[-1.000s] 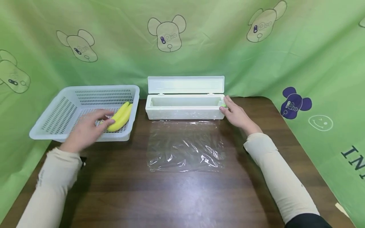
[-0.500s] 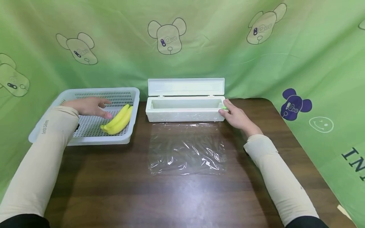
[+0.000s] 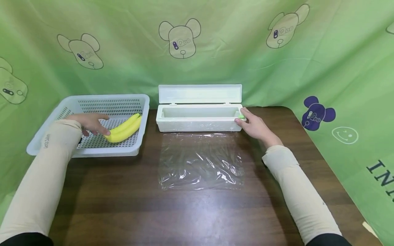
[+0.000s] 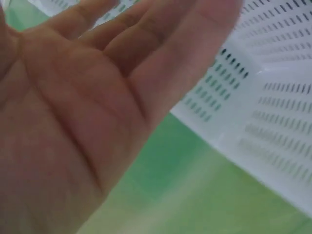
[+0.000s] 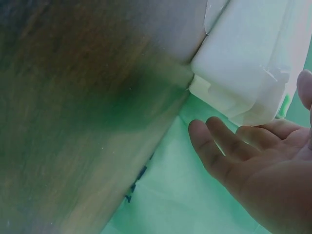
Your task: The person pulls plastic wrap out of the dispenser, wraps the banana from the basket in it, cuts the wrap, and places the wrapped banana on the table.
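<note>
Two yellow bananas [image 3: 124, 131], side by side, lie in a white plastic basket [image 3: 104, 153] at the left of the head view. My left hand [image 3: 92, 123] reaches into the basket, its thumb tip right at the near end of the bananas. The left wrist view shows its palm [image 4: 73, 112] with fingers extended and nothing in them. My right hand [image 3: 256, 124] rests against the right end of a long white cling film dispenser [image 3: 197, 125], thumb at the front edge by a green piece [image 3: 241, 116]. Its fingers lie fairly straight in the right wrist view.
A clear sheet of cling film [image 3: 201, 162] is spread flat on the brown wooden table [image 3: 184, 218], in front of the dispenser. The dispenser's lid [image 3: 200, 93] stands raised. A green printed curtain [image 3: 231, 51] hangs behind and along both sides.
My left hand has lifted off the bananas, gone over the basket, and come down to their left end. The bananas lie lower and further left. My right hand has stayed at the dispenser.
</note>
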### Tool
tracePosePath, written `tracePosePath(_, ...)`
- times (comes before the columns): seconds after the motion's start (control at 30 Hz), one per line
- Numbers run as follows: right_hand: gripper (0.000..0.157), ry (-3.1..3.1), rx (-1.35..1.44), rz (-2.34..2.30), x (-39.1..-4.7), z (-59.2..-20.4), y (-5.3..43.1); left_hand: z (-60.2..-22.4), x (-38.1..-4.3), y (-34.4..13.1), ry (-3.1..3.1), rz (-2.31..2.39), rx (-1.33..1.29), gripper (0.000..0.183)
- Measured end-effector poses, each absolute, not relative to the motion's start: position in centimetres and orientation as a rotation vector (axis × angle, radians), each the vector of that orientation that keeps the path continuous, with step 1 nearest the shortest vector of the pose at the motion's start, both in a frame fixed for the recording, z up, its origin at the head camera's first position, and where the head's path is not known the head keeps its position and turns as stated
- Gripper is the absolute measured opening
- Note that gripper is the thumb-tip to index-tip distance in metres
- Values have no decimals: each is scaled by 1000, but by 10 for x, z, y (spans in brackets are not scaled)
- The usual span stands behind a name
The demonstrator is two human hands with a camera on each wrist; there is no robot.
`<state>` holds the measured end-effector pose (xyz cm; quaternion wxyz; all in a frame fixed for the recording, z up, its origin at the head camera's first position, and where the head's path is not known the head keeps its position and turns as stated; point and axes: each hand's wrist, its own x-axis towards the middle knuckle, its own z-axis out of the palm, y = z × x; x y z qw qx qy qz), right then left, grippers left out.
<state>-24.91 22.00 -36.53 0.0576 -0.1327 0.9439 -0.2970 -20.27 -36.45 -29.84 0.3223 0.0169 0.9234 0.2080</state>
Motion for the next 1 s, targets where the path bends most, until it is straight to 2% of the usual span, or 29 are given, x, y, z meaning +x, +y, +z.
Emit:
tracePosePath(0.2, 78, 2877, -411, -904, -247, -368, 219, -310, -214, -393, 2384, 744, 36, 64)
tracePosePath(0.5, 74, 2903, -454, -883, -244, -370, 215, -332, -218, -415, 2194, 1171, -72, 68)
tracePosePath(0.77, 74, 2921, -459, -887, -245, -370, 216, -340, -216, -419, 2118, 1274, -64, 70)
tracePosePath(1.0, 82, 2907, -465, -852, -247, -368, 220, -333, -217, -422, 2206, 1345, -59, 65)
